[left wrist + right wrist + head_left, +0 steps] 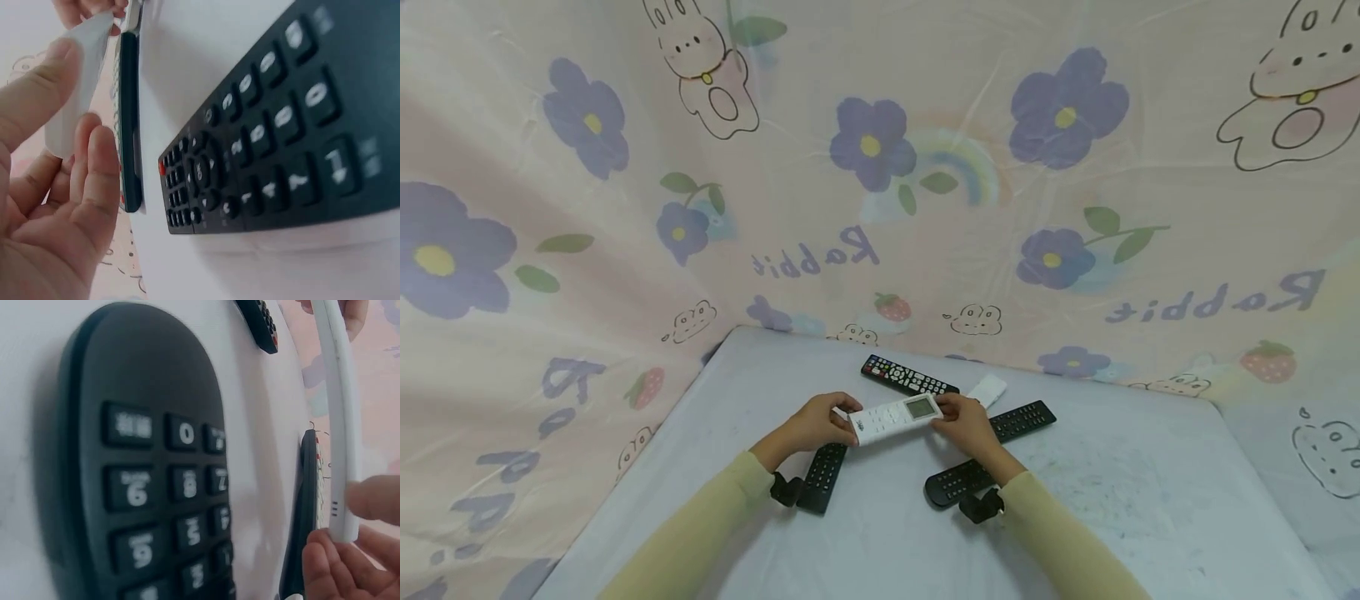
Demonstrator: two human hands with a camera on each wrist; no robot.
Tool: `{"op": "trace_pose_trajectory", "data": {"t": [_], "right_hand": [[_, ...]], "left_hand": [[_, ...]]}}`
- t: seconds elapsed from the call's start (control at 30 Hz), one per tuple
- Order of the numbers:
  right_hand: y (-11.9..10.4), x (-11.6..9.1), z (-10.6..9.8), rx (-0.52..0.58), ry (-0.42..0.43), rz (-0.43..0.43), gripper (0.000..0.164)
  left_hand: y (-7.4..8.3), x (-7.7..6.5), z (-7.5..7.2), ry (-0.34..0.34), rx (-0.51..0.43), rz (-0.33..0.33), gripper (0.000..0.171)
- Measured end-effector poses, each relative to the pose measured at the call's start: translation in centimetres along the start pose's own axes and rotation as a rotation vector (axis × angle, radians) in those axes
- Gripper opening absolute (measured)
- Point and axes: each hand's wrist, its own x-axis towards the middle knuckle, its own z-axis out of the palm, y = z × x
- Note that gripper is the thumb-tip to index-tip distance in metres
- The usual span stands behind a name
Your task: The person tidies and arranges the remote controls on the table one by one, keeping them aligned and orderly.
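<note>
A white air conditioner remote with a small grey screen is held up above the table between both hands. My left hand grips its left end, thumb on one side and fingers on the other in the left wrist view. At the screen end, my right hand pinches the remote; the right wrist view shows its white side edge between thumb and fingers. Beneath the left wrist lies a black remote. Another black remote, with a rounded end, lies partly hidden under the right hand and wrist.
Behind the hands, a black remote with coloured buttons lies on the white-covered table. A second white remote is partly hidden by the right hand. Printed curtains with flowers and rabbits hang around the table's back and left edges.
</note>
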Motion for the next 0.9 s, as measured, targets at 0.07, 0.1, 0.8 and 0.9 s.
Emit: {"op": "trace_pose_trajectory", "data": {"t": [0.07,0.1,0.8,0.9], "right_hand": [[0.0,0.1,0.0,-0.002,-0.02,-0.001,0.043],[-0.1,0.1,0.0,0.008,-0.031,-0.005,0.043],[-1.3,0.6,0.5,0.038,-0.295,-0.213,0.049],[-1.8,0.6,0.7,0.033,-0.338,-0.233,0.049]], "left_hand": [[0.1,-0.4,0.3,0.018,0.029,0.02,0.056],[0.2,-0.6,0.4,0.029,0.039,0.034,0.054],[1.1,-4.9,2.3,0.053,0.412,0.238,0.059],[1.2,-5.6,2.3,0.073,0.519,0.233,0.064]]}}
